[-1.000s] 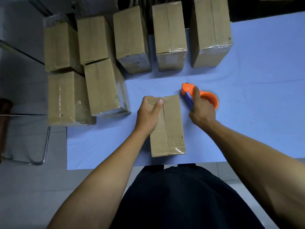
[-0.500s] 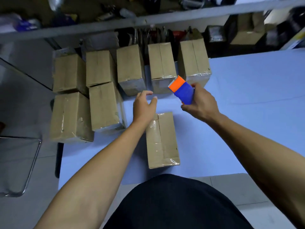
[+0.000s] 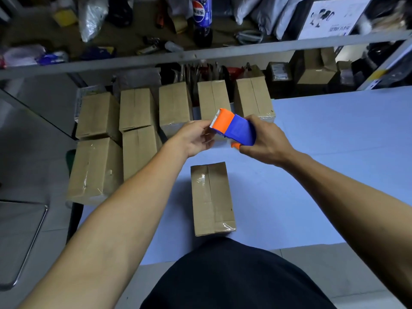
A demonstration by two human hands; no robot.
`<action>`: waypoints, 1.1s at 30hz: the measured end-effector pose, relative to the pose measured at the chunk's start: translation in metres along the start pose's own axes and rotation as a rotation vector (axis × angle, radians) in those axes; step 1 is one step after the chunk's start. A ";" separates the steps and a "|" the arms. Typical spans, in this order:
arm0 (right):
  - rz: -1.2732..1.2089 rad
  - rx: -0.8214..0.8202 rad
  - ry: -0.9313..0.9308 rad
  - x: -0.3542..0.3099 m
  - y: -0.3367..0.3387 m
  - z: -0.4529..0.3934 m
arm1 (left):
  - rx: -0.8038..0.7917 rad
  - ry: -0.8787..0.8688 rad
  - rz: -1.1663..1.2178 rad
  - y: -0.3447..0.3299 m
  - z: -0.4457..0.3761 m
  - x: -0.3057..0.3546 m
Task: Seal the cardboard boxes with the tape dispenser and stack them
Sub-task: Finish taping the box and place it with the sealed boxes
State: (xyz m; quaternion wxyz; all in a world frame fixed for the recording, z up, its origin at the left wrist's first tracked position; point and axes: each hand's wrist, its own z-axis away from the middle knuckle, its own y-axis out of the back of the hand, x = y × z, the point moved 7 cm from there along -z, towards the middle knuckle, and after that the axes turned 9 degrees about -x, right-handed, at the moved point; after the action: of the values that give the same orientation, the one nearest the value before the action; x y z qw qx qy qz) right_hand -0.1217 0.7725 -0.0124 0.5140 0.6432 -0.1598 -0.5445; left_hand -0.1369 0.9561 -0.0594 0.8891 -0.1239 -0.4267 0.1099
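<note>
An orange and blue tape dispenser is held up above the table. My right hand grips its blue body from the right. My left hand is at its orange toothed end, fingers curled by the blade as if pinching the tape end, which I cannot make out. Below the hands a cardboard box lies lengthwise on the blue table, with clear tape along its top seam. Neither hand touches it.
Several closed cardboard boxes stand in rows at the table's back left, some stacked. A metal shelf behind holds bags, a cola bottle and clutter. A chair frame stands at the left.
My left hand left the box and rose to the dispenser's orange end. My right hand lifted the dispenser from beside the box to mid-air. The view tilted up toward the shelf.
</note>
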 end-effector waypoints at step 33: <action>0.193 -0.236 0.356 -0.019 -0.025 -0.010 | 0.336 -0.157 -0.179 0.060 0.028 -0.041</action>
State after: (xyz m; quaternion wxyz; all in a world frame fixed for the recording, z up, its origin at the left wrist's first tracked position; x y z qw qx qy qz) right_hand -0.1288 0.8024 -0.0248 0.6553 0.6464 -0.0626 -0.3858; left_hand -0.1898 1.0041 -0.0912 0.8675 0.0737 -0.4795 0.1095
